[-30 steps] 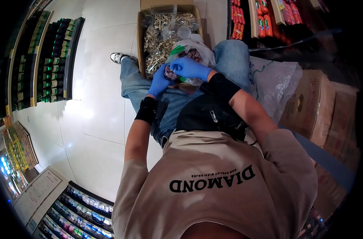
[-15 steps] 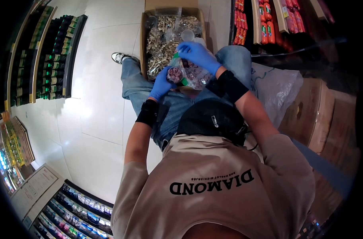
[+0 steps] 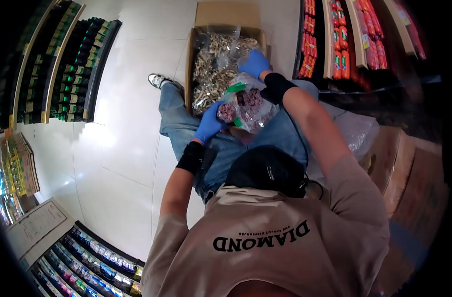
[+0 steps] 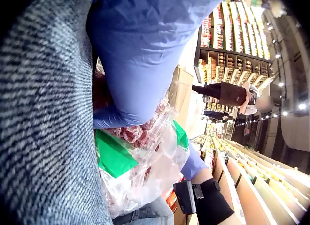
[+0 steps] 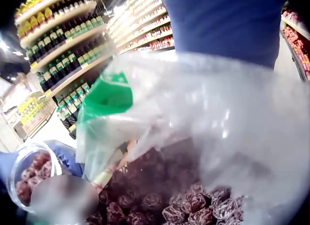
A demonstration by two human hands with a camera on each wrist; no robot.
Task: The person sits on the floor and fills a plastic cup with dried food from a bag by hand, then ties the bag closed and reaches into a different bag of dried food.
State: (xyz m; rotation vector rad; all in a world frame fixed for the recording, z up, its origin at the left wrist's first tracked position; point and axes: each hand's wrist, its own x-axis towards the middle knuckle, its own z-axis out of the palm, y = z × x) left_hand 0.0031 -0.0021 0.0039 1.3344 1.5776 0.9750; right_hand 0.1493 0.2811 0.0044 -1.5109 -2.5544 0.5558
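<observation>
My left hand (image 3: 209, 123), in a blue glove, grips a clear round plastic tub (image 3: 227, 113) filled with wrinkled, purplish dried fruit. In the right wrist view the open mouth of the tub (image 5: 24, 181) shows. Beside it, over the lap, a clear plastic bag (image 3: 255, 116) with green patches holds more of the dried fruit (image 5: 193, 205). My right hand (image 3: 257, 64), gloved too, reaches past the bag to a clear round lid (image 3: 242, 62) lying over the carton. The right fingertips are hidden, so whether they pinch the lid I cannot tell.
An open cardboard carton (image 3: 188, 74) of bagged dried mushrooms (image 3: 206, 81) stands between the legs. Shelves of bottles (image 3: 79, 69) rise at left, and red sausage packs (image 3: 340, 44) at right. Cardboard boxes (image 3: 384, 168) and a plastic sheet (image 3: 357, 128) are at right. People (image 4: 235, 94) stand farther off.
My right hand has left the tub's top and moved forward, over the bag, to the lid at the carton. The left hand keeps its hold on the tub. The head view has shifted.
</observation>
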